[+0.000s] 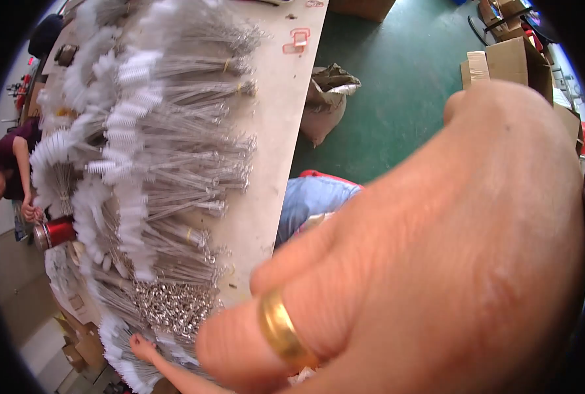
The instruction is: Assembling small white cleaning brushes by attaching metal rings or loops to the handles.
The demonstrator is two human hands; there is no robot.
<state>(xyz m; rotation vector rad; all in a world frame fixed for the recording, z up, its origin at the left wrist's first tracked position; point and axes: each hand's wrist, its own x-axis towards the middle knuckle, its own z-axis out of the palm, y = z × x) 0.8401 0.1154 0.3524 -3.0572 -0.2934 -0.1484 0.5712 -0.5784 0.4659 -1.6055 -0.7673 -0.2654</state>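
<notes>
My right hand [437, 276] fills the lower right of the head view, very close and blurred. Its back faces me, and a gold ring [281, 325] sits on one finger. The fingers are bent, their tips are hidden, and anything they hold is out of sight. I see no left hand that is plainly mine. At lower left, a much smaller hand [143, 348], apparently another person's, reaches over wire bundles with white ends [125, 354]. Beside it lies a heap of small shiny metal pieces [174, 305].
Rows of wire bundles [187, 157] with white, frilled ends cover the pale table [266, 151]. Across it sits a person [23, 157] near a red cylinder [59, 231]. A sack [322, 111] and blue fabric [312, 200] are beside the table edge. Cardboard boxes [512, 59] stand far right.
</notes>
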